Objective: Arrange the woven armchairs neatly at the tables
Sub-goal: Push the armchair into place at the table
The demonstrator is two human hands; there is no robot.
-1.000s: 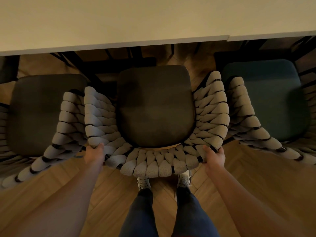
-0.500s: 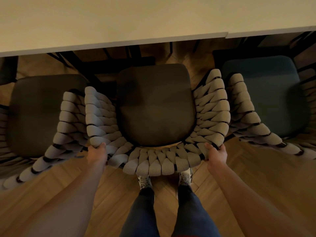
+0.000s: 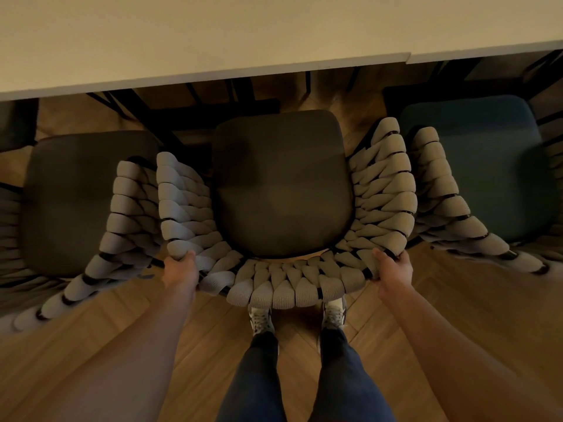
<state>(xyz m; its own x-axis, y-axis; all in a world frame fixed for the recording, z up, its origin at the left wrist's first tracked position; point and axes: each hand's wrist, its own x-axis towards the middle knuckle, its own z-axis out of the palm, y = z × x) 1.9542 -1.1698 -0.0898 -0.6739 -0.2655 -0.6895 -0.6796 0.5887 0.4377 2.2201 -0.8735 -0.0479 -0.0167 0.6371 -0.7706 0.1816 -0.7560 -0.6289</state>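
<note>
- A wooden herringbone floor runs under everything, warm brown in dim light.
- A pale tabletop fills the upper view; a second pale tabletop butts against it at the right.
- Dark table legs stand in shadow beneath.

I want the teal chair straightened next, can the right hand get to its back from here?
Probably yes: the right hand grips the middle chair, and the teal chair stands right beside it, nothing between.

A warm brown herringbone wooden floor fills six o'clock; on it stand two grey-and-white laced sneakers below dark blue trouser legs.
</note>
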